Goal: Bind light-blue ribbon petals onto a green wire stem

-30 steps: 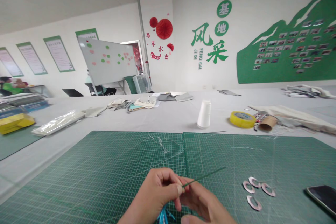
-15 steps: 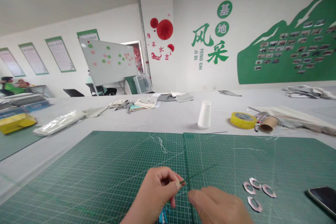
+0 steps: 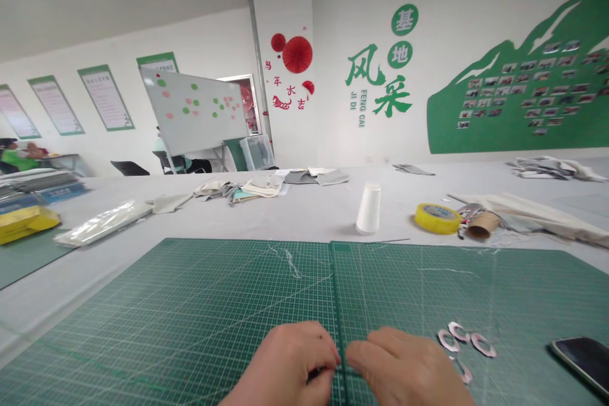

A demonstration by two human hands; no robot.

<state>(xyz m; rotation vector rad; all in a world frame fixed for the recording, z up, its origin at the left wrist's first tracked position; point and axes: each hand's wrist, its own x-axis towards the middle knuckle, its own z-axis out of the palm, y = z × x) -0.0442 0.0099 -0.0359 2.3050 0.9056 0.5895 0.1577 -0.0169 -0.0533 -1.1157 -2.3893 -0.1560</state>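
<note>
My left hand (image 3: 292,365) is closed in a pinch low in the head view, over the seam between two green cutting mats (image 3: 228,292). Half a second ago a thin dark green cord was between its fingers; now the fingers hide it. Close beside it, fingertips almost meeting the left ones, my right hand (image 3: 406,365) has its fingers pressed together. What it grips is hidden. Several small pale pink rings with scalloped edges (image 3: 483,344) lie to its right, one of them partly covered by the hand.
A phone (image 3: 583,361) lies at the right edge. Behind the mats stand a white thread cone (image 3: 368,209), a yellow tape roll (image 3: 438,219) and a cardboard tube (image 3: 483,225). Fabric pieces (image 3: 261,186) lie farther back; a clear plastic packet (image 3: 104,222) is at left.
My left hand has turned over, knuckles up, and the green cord and blue strands below it have gone from sight. My right hand has risen slightly, its fingertips near the left ones.
</note>
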